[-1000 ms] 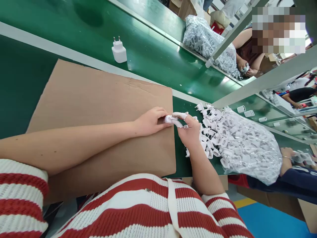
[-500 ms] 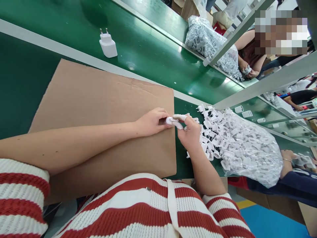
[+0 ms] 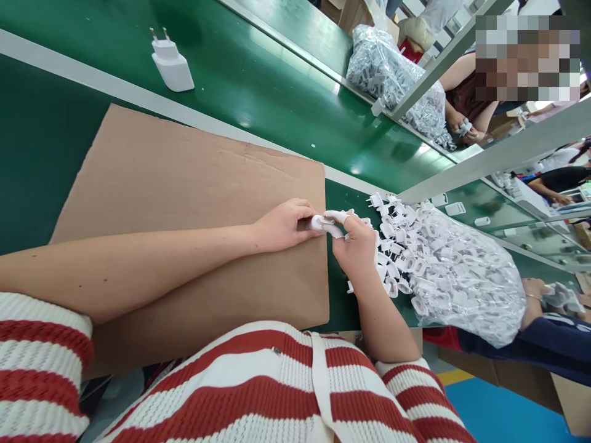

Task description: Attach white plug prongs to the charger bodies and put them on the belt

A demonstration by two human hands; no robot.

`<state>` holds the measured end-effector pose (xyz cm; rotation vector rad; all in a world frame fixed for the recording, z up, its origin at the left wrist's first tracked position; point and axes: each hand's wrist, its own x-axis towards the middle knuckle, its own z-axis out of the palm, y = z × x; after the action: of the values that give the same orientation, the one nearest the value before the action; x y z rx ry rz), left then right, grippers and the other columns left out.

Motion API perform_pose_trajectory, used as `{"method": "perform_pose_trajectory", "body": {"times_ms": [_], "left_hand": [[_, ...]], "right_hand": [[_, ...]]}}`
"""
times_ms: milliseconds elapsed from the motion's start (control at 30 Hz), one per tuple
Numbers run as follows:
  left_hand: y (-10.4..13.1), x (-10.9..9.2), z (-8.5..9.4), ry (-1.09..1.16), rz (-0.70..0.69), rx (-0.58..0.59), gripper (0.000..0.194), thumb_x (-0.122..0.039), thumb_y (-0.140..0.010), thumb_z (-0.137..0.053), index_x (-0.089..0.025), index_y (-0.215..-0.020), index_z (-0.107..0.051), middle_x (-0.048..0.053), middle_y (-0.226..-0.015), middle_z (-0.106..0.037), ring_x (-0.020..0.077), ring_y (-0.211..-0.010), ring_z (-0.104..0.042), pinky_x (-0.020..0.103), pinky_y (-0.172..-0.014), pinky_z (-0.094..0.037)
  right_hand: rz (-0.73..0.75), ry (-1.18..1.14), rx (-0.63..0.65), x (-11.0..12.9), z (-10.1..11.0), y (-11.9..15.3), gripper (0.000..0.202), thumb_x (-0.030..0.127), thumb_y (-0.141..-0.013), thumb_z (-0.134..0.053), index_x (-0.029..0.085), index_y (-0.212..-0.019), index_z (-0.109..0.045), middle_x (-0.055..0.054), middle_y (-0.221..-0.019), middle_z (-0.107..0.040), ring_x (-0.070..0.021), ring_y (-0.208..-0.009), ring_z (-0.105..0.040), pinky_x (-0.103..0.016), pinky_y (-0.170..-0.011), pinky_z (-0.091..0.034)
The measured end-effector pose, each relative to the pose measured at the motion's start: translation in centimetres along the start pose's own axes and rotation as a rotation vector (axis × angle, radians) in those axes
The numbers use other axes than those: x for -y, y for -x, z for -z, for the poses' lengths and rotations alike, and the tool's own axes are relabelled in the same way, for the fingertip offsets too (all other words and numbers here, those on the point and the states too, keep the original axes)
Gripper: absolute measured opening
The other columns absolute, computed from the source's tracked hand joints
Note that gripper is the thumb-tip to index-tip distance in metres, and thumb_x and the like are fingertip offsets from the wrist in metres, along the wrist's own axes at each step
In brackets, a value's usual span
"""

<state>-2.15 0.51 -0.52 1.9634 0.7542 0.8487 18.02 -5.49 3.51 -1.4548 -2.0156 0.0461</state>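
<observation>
My left hand (image 3: pixel 289 226) reaches over the right end of a cardboard sheet (image 3: pixel 184 166), thumb and fingers closed on one end of a small white plastic charger plug piece (image 3: pixel 317 223). From the other side, my right hand (image 3: pixel 353 243) pinches the same piece. White covers wrap its thumb and index finger. My fingers hide much of the piece, so its exact shape is unclear. Just beyond my right hand lies a loose pile of white plug housings (image 3: pixel 394 246), some with pins showing.
A large clear bag of white housings (image 3: pixel 471 271) adjoins the pile. A white two-pin charger (image 3: pixel 172 64) lies on the green conveyor belt (image 3: pixel 258 92), behind a pale rail. A metal post (image 3: pixel 498 144) slants across the right. Co-workers handle parts beyond it.
The white charger on the belt has shifted left and slightly up in view. Other pieces on the belt have also drifted left. Both my hands stay at the plug piece, barely moved.
</observation>
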Motion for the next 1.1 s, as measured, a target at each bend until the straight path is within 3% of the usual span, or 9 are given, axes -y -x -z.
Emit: {"method": "perform_pose_trajectory", "body": {"times_ms": [267, 467, 533, 633, 700, 800, 867, 967, 1100], "left_hand": [[0.0, 0.0, 0.0, 0.039, 0.062, 0.01, 0.04, -0.054, -0.09, -0.073, -0.016, -0.102, -0.077, 0.008, -0.101, -0.071, 0.0238, -0.096, -0.068, 0.035, -0.086, -0.054], [0.2, -0.2, -0.3, -0.094, 0.031, -0.047, 0.039, -0.055, -0.094, -0.069, -0.019, -0.104, -0.08, 0.007, -0.098, -0.072, 0.0247, -0.094, -0.067, 0.038, -0.09, -0.053], [0.3, -0.1, -0.4, -0.116, 0.016, -0.053, 0.04, -0.054, -0.096, -0.068, -0.019, -0.113, -0.078, 0.008, -0.105, -0.074, 0.0262, -0.101, -0.068, 0.039, -0.095, -0.053], [0.6, -0.2, -0.6, -0.098, -0.002, -0.033, 0.047, -0.053, -0.099, -0.066, -0.021, -0.132, -0.07, 0.009, -0.121, -0.075, 0.0272, -0.112, -0.068, 0.041, -0.103, -0.053], [0.7, -0.3, -0.7, -0.111, 0.02, -0.012, 0.045, -0.055, -0.1, -0.065, -0.022, -0.128, -0.072, 0.009, -0.12, -0.075, 0.027, -0.11, -0.068, 0.041, -0.103, -0.054], [0.4, -0.2, 0.0, -0.109, 0.129, 0.017, 0.048, -0.06, -0.095, -0.069, -0.021, -0.123, -0.074, 0.009, -0.121, -0.075, 0.0269, -0.107, -0.07, 0.039, -0.101, -0.056], [-1.0, 0.3, 1.1, -0.12, 0.238, 0.036, 0.057, -0.062, -0.092, -0.07, -0.02, -0.129, -0.071, 0.01, -0.125, -0.075, 0.0269, -0.104, -0.072, 0.038, -0.097, -0.058], [-5.0, 2.0, 3.7, -0.283, 0.344, -0.044, 0.063, -0.063, -0.089, -0.069, -0.02, -0.135, -0.068, 0.008, -0.124, -0.077, 0.0268, -0.102, -0.074, 0.035, -0.094, -0.059], [-11.6, 4.6, 7.4, -0.584, 0.392, -0.249, 0.062, -0.059, -0.087, -0.062, -0.018, -0.134, -0.068, 0.011, -0.125, -0.076, 0.0319, -0.111, -0.073, 0.041, -0.101, -0.057]], "right_hand": [[0.0, 0.01, 0.062, -0.3, 0.0, -0.1, 0.026, 0.017, -0.098, -0.057, 0.023, -0.112, -0.078, -0.006, -0.111, -0.082, -0.0211, -0.093, -0.076, -0.031, -0.082, -0.058], [-0.14, -0.132, 0.039, -0.2, -1.0, 0.1, 0.027, 0.015, -0.093, -0.06, 0.023, -0.111, -0.079, -0.006, -0.106, -0.082, -0.0218, -0.097, -0.075, -0.033, -0.09, -0.058], [-0.186, -0.172, 0.066, -0.3, -1.2, 0.1, 0.026, 0.015, -0.092, -0.062, 0.024, -0.11, -0.079, -0.005, -0.108, -0.082, -0.0225, -0.101, -0.075, -0.035, -0.094, -0.059], [-0.244, -0.328, 0.132, -0.7, -0.6, 0.1, 0.038, 0.02, -0.093, -0.068, 0.025, -0.13, -0.073, -0.004, -0.118, -0.081, -0.0225, -0.11, -0.075, -0.036, -0.103, -0.058], [-0.268, -0.381, 0.164, -1.1, 0.0, 0.1, 0.056, 0.024, -0.096, -0.067, 0.026, -0.152, -0.058, -0.005, -0.132, -0.077, -0.0217, -0.122, -0.073, -0.038, -0.11, -0.055], [-0.284, -0.103, 0.196, -2.0, 0.8, 0.2, 0.06, 0.021, -0.101, -0.058, 0.022, -0.16, -0.049, -0.012, -0.157, -0.061, -0.0258, -0.148, -0.054, -0.042, -0.121, -0.046], [-0.294, 0.147, 0.278, -2.6, 0.8, 0.1, 0.056, 0.02, -0.102, -0.056, 0.014, -0.157, -0.051, -0.019, -0.164, -0.05, -0.0322, -0.158, -0.039, -0.051, -0.128, -0.035], [-0.315, 0.281, 0.37, -3.2, 0.7, -0.3, 0.043, 0.016, -0.097, -0.061, 0.008, -0.139, -0.065, -0.024, -0.146, -0.063, -0.0371, -0.154, -0.041, -0.059, -0.13, -0.027], [-0.324, 0.272, 0.37, -3.1, 0.8, -0.7, 0.018, 0.01, -0.085, -0.071, 0.012, -0.102, -0.075, -0.018, -0.113, -0.073, -0.032, -0.124, -0.06, -0.045, -0.107, -0.051]]}}
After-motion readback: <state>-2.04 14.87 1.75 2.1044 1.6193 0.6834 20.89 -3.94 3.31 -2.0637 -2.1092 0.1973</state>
